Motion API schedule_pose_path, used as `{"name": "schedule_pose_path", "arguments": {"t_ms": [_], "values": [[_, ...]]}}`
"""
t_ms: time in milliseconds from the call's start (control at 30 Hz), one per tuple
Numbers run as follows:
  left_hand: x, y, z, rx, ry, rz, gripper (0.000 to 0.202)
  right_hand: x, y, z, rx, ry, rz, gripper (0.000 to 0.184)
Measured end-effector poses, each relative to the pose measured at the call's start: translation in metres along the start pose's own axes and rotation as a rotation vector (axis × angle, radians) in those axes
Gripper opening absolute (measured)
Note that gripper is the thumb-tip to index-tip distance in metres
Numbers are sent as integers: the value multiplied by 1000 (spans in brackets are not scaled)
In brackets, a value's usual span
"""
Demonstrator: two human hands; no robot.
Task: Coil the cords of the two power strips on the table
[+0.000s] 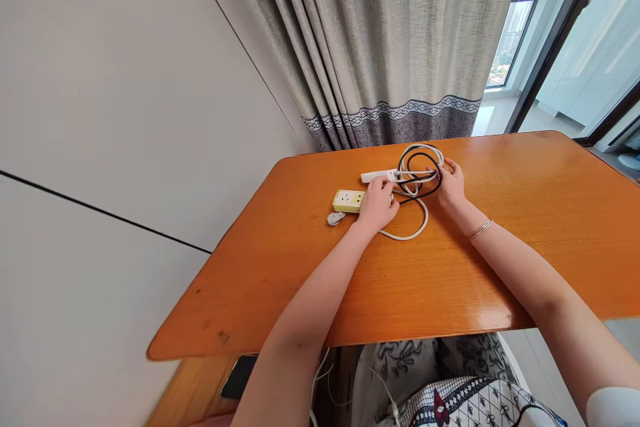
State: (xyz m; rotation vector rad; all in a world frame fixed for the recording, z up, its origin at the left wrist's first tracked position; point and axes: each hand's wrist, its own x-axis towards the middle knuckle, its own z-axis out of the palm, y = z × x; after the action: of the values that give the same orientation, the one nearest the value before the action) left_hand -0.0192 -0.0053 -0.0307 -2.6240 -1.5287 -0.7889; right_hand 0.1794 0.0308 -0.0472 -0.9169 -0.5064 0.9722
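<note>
My left hand (377, 205) is closed over the right end of a yellow-edged power strip (346, 199) that lies on the wooden table (300, 260). Behind it lies a second, white power strip (376, 175), close to my left fingertips. Loops of a white cable (416, 146) and a black cable (419, 196) lie tangled to the right of the strips. At the right side of these loops, my right hand (451, 183) grips the cables with its fingers bent; which strands it pinches is partly hidden. A white plug (335, 219) rests just in front of the yellow-edged strip.
A grey curtain (400, 33) hangs behind the table's far edge, and a pale panelled wall (110, 100) runs along the left. A dark phone-like object (239, 377) lies below the near edge. A white cord (385, 383) hangs near my lap.
</note>
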Motion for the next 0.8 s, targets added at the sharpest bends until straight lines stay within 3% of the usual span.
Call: {"name": "schedule_pose_path", "arguments": {"t_ms": [300, 500, 633, 800], "values": [[-1, 12, -9, 123, -177, 15, 37, 16, -3, -14, -208, -34, 30, 30], [-2, 14, -7, 195, -301, 82, 37, 26, -14, -33, -447, -80, -52, 44], [-2, 14, -7, 212, -321, 101, 19, 30, -17, -37, -500, -77, -81, 34], [2, 18, -17, 187, -258, 108, 13, 32, -13, -36, -448, -104, 17, 18]]}}
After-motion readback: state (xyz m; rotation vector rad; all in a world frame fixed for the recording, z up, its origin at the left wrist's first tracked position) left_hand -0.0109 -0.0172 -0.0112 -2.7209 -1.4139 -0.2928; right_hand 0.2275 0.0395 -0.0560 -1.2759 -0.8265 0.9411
